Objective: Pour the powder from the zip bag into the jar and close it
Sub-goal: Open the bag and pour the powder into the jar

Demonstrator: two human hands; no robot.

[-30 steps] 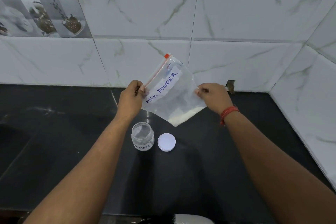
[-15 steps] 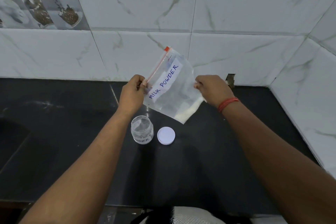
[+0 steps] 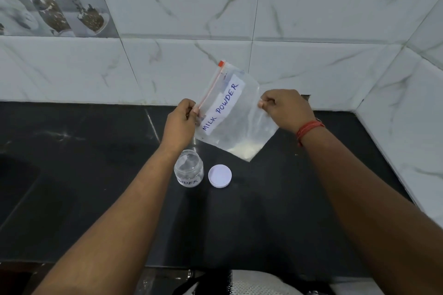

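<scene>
Two hands hold bag (image 3: 230, 112) tilted above worktop (image 3: 96, 175): left hand (image 3: 179, 124) pinches zip end, right hand (image 3: 282, 110) pinches far edge. Powder (image 3: 244, 149) sits in low corner, zip looks shut. Jar (image 3: 189, 168) empty, lid (image 3: 219, 175) off beside it. Opening, pouring, closing all left.
</scene>
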